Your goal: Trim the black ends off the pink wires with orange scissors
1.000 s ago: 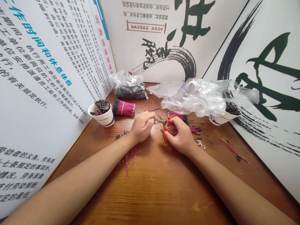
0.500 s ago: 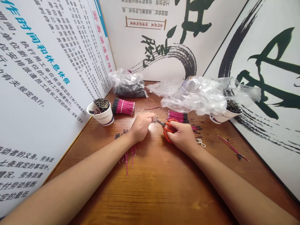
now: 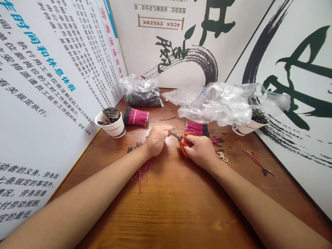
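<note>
My right hand (image 3: 201, 148) is closed on the orange handles of a pair of scissors (image 3: 183, 141), whose dark blades point left. The blade tips meet the fingertips of my left hand (image 3: 158, 139). That hand is closed in a pinch; what it holds is too small to make out. Loose pink wires (image 3: 140, 180) with black ends lie under and beside my left wrist, partly hidden by it. Just beyond my right hand lies a pile of pink wires with black ends (image 3: 196, 128).
A tied wire bundle (image 3: 135, 116) lies next to a paper cup (image 3: 116, 130) of black tube pieces. Another such cup (image 3: 242, 130) stands at right, under clear plastic bags (image 3: 218, 107). A bag of black pieces (image 3: 144, 97) sits at the back. Printed panels enclose the wooden table (image 3: 178, 207).
The scissor blades have closed together at my left fingertips. Both hands stay in nearly the same place, and the view has shifted very slightly.
</note>
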The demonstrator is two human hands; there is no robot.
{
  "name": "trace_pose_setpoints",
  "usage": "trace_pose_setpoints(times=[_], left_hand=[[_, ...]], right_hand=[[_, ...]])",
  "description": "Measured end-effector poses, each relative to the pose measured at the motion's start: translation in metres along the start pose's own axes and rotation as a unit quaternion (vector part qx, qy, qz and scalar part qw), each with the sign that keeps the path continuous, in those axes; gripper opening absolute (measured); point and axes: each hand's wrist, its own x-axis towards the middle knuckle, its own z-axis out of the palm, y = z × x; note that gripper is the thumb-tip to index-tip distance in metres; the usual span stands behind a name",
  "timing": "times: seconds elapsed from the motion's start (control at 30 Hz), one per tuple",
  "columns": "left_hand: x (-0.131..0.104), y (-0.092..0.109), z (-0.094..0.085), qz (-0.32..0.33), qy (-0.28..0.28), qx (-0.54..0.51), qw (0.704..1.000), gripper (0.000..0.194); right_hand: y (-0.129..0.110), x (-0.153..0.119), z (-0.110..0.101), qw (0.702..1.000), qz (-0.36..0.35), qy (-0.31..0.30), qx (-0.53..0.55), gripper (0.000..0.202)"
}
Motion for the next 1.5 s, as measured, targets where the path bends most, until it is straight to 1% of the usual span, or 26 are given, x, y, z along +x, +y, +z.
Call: trace_pose_setpoints(times=[0.17,0.57,0.83,0.97,1.13,1.33,1.5], left_hand=[[-0.0011,-0.0004,0.0006,0.008,0.001,-0.001,1.0,0.025],[-0.0005,-0.0008,0.0005,0.007,0.0,0.001,1.0,0.025],[-0.0007,-0.0016,0.0009,0.005,-0.003,-0.018,1.0,0.024],[-0.0004,-0.0017,0.0009,-0.001,-0.007,-0.023,1.0,0.024],[-0.0007,-0.0012,0.0006,-0.003,-0.007,-0.036,0.999,0.024],[-0.0006,-0.002,0.0011,-0.005,-0.008,-0.053,0.999,0.024],[-0.0009,-0.0016,0.0011,-0.008,-0.009,-0.055,0.998,0.024]], right_hand=[[-0.0005,0.0007,-0.0004,1.0,0.004,-0.022,0.016,0.031],[0.0011,0.0007,0.0004,1.0,-0.015,-0.013,0.019,0.034],[-0.0002,0.001,-0.0011,0.999,0.0,-0.039,0.035,0.03],[-0.0001,0.0011,-0.001,0.998,0.0,-0.046,0.033,0.032],[0.0007,0.0009,0.0003,0.999,-0.002,-0.038,0.034,0.037],[0.0014,0.0006,0.0004,0.999,-0.001,-0.037,0.034,0.033],[0.002,0.0012,0.001,0.999,-0.001,-0.033,0.027,0.035]])
